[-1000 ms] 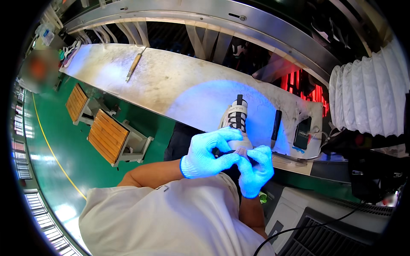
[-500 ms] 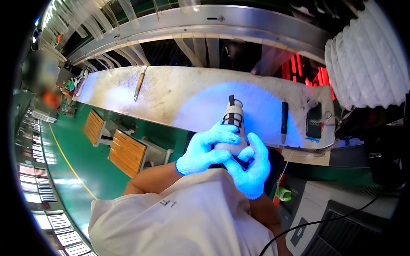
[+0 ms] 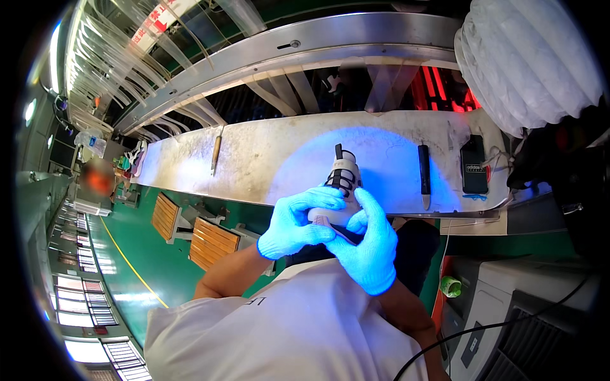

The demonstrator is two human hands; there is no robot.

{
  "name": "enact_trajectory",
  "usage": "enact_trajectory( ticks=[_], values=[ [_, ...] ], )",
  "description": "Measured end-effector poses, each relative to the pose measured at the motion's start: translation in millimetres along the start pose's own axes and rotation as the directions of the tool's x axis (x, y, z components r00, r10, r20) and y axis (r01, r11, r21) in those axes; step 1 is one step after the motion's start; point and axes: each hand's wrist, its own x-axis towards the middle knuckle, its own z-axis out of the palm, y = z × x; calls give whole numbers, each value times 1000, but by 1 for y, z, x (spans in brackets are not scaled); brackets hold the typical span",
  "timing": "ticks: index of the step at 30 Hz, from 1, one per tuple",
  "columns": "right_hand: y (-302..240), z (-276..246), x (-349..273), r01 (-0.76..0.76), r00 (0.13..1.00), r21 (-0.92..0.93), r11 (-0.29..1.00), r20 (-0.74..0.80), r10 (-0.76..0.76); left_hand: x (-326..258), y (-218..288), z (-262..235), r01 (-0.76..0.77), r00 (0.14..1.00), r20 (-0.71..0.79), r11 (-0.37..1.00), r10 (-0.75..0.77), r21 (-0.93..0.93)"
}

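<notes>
**Both gloved hands clasp a shoe at the tabletop edge**

A white shoe (image 3: 343, 181) with dark straps is held upright just over the near edge of the tabletop (image 3: 267, 159), toe end pointing away from the person, inside a patch of blue light. The left hand (image 3: 298, 222), in a light blue glove, wraps around the shoe's lower left side with fingers curled over it. The right hand (image 3: 365, 244), gloved the same, closes on the shoe from the right and below, its fingers reaching up along the side; the two hands touch each other beneath the shoe.

To the right of the shoe a dark-handled knife (image 3: 424, 174) lies flat on the tabletop, and just beyond it a black phone (image 3: 473, 166). Well to the left lies a wooden-handled tool (image 3: 216, 152). Below the tabletop, wooden pallets (image 3: 194, 232) rest on the green floor (image 3: 127, 267).
</notes>
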Motion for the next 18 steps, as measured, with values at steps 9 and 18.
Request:
enact_trajectory(
  ticks=[9, 18],
  values=[
    [21, 10, 18, 21, 1000, 46, 999, -6, -21, 22, 5, -20, 45, 996, 73, 999, -47, 21],
    [33, 35, 29, 113, 993, 18, 993, -24, -113, 27, 25, -36, 212, 975, 76, 976, -208, -57]
  ],
)
